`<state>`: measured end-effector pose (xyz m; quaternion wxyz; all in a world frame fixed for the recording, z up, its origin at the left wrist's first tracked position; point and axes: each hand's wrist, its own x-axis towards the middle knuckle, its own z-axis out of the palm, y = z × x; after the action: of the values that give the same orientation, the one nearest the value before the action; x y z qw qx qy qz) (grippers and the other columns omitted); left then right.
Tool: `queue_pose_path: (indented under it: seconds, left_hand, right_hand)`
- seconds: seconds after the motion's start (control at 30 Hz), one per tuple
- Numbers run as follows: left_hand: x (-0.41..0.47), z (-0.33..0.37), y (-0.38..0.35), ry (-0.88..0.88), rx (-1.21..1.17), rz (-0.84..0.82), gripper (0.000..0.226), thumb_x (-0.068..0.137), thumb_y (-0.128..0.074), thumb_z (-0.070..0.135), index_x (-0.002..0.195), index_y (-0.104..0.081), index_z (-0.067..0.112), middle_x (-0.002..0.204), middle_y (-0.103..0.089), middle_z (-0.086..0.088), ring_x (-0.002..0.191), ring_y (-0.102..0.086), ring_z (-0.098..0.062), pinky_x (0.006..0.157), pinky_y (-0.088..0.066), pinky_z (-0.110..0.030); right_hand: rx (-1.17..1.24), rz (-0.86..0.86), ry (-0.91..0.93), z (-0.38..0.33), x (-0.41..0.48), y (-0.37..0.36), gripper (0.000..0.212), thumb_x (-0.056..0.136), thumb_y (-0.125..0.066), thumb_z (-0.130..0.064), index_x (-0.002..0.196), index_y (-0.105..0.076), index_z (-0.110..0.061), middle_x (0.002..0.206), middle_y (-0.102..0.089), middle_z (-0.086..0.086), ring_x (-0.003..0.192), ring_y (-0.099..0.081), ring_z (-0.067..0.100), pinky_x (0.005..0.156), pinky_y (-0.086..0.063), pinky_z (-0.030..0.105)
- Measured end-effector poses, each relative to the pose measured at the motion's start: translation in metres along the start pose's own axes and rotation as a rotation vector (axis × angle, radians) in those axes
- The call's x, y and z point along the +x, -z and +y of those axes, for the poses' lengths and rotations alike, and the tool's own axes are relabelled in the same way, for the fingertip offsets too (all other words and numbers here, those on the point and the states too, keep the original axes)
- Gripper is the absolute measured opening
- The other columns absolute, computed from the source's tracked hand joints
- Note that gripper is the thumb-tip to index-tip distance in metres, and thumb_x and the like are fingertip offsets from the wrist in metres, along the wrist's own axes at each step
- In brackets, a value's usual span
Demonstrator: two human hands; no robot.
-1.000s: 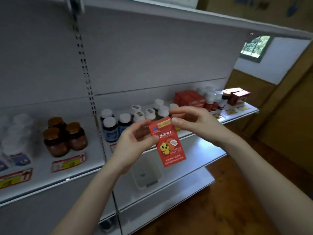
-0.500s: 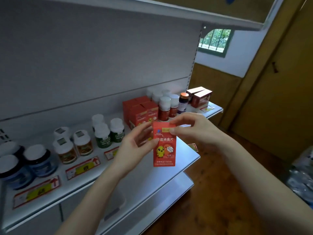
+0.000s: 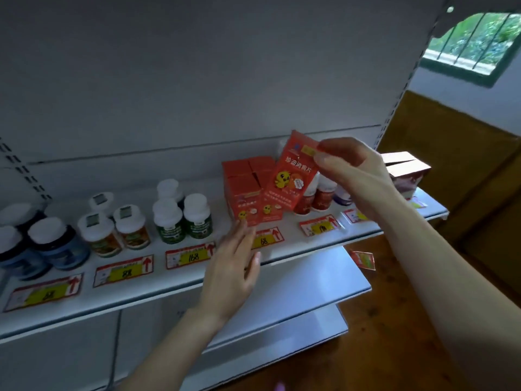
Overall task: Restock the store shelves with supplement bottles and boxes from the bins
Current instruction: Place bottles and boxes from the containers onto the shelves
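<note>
Above the middle shelf (image 3: 293, 248), the right hand (image 3: 356, 176) holds a red box (image 3: 290, 179) tilted in the air, its fingers (image 3: 329, 160) pinched on the box's upper right corner. The box hangs just in front of a cluster of matching red boxes (image 3: 242, 190) standing on the shelf. The left hand (image 3: 231, 266) holds nothing; its fingers (image 3: 239, 234) are straight and slightly apart, their tips near the foot of that cluster, beside a price tag (image 3: 267, 238). Green-labelled bottles (image 3: 183, 218) stand to the left and red-labelled bottles (image 3: 321, 197) to the right.
</note>
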<state>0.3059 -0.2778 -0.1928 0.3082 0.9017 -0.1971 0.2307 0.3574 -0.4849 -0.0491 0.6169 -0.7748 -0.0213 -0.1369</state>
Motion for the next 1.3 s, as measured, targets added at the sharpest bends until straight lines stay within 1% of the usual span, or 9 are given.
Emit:
queue_pose_path:
  seconds: [0.1, 0.3, 0.47, 0.6, 0.83, 1.03, 1.1, 1.17, 1.3]
  left_hand:
    - [-0.018, -0.001, -0.016, 0.099, 0.133, -0.042, 0.053, 0.095, -0.033, 0.038, 0.128, -0.053, 0.002, 0.135, -0.050, -0.013, 0.129, -0.034, -0.018, 0.109, -0.030, -0.037]
    - [-0.029, 0.009, -0.035, 0.295, 0.227, -0.051, 0.060, 0.098, -0.019, 0.047, 0.138, -0.037, 0.007, 0.141, -0.041, -0.008, 0.134, -0.027, -0.021, 0.104, -0.018, -0.054]
    - [-0.027, 0.014, -0.044, 0.355, 0.352, -0.118, 0.064, 0.098, -0.012, 0.049, 0.138, -0.040, 0.007, 0.143, -0.037, -0.008, 0.132, -0.029, -0.026, 0.102, -0.022, -0.048]
    - [-0.027, 0.015, -0.043, 0.368, 0.443, -0.192, 0.061, 0.100, -0.012, 0.043, 0.133, -0.047, 0.007, 0.135, -0.051, -0.010, 0.124, -0.049, -0.025, 0.099, -0.032, -0.042]
    - [-0.026, 0.017, -0.047, 0.396, 0.494, -0.147, 0.056, 0.100, -0.015, 0.039, 0.129, -0.052, 0.009, 0.133, -0.055, -0.008, 0.125, -0.048, -0.022, 0.100, -0.032, -0.044]
    - [-0.024, 0.020, -0.051, 0.432, 0.534, -0.129, 0.050, 0.098, -0.022, 0.034, 0.127, -0.055, 0.010, 0.132, -0.055, -0.007, 0.124, -0.050, -0.021, 0.101, -0.032, -0.045]
    - [-0.024, 0.021, -0.052, 0.429, 0.552, -0.131, 0.048, 0.096, -0.027, 0.034, 0.126, -0.056, 0.011, 0.132, -0.055, -0.007, 0.124, -0.050, -0.021, 0.101, -0.032, -0.045]
    - [-0.024, 0.021, -0.052, 0.432, 0.562, -0.140, 0.049, 0.096, -0.026, 0.034, 0.126, -0.057, 0.011, 0.131, -0.056, -0.007, 0.124, -0.050, -0.021, 0.101, -0.032, -0.046]
    - [-0.023, 0.022, -0.053, 0.470, 0.551, -0.156, 0.056, 0.101, -0.013, 0.036, 0.126, -0.057, 0.011, 0.131, -0.056, -0.007, 0.124, -0.050, -0.022, 0.101, -0.033, -0.045]
  right_hand:
    - [0.025, -0.034, 0.051, -0.005, 0.021, -0.010, 0.017, 0.077, -0.072, -0.019, 0.092, -0.065, -0.024, 0.090, -0.065, -0.013, 0.081, -0.060, -0.009, 0.071, -0.047, 0.008]
    - [0.145, -0.189, 0.164, -0.014, 0.053, -0.033, 0.022, 0.080, -0.068, -0.006, 0.098, -0.057, -0.011, 0.093, -0.059, -0.009, 0.073, -0.059, -0.016, 0.064, -0.045, 0.005]
    - [0.200, -0.329, 0.184, -0.004, 0.082, -0.049, 0.026, 0.078, -0.071, -0.006, 0.091, -0.057, -0.022, 0.106, -0.060, 0.000, 0.103, -0.063, 0.017, 0.087, -0.054, 0.033]
    - [0.164, -0.370, 0.213, 0.001, 0.110, -0.062, 0.029, 0.077, -0.071, -0.005, 0.088, -0.055, -0.026, 0.109, -0.059, 0.002, 0.106, -0.061, 0.018, 0.084, -0.054, 0.028]
    - [0.009, -0.486, 0.201, 0.029, 0.153, -0.091, 0.027, 0.078, -0.070, -0.007, 0.096, -0.055, -0.021, 0.111, -0.055, -0.002, 0.114, -0.055, 0.020, 0.096, -0.048, 0.042]
    - [-0.222, -0.605, 0.194, 0.049, 0.161, -0.110, 0.040, 0.084, -0.065, -0.011, 0.121, -0.050, -0.010, 0.120, -0.052, 0.003, 0.106, -0.051, 0.012, 0.077, -0.045, 0.018]
    - [-0.282, -0.649, 0.162, 0.056, 0.164, -0.115, 0.040, 0.084, -0.065, -0.014, 0.122, -0.050, -0.013, 0.121, -0.051, 0.002, 0.108, -0.051, 0.013, 0.077, -0.049, 0.020]
    - [-0.335, -0.679, 0.136, 0.063, 0.167, -0.118, 0.041, 0.084, -0.065, -0.016, 0.123, -0.050, -0.014, 0.127, -0.051, 0.004, 0.115, -0.050, 0.018, 0.092, -0.046, 0.031]
    - [-0.427, -0.739, 0.109, 0.069, 0.172, -0.123, 0.042, 0.086, -0.063, -0.020, 0.126, -0.048, -0.017, 0.130, -0.048, 0.002, 0.117, -0.048, 0.018, 0.089, -0.037, 0.026]
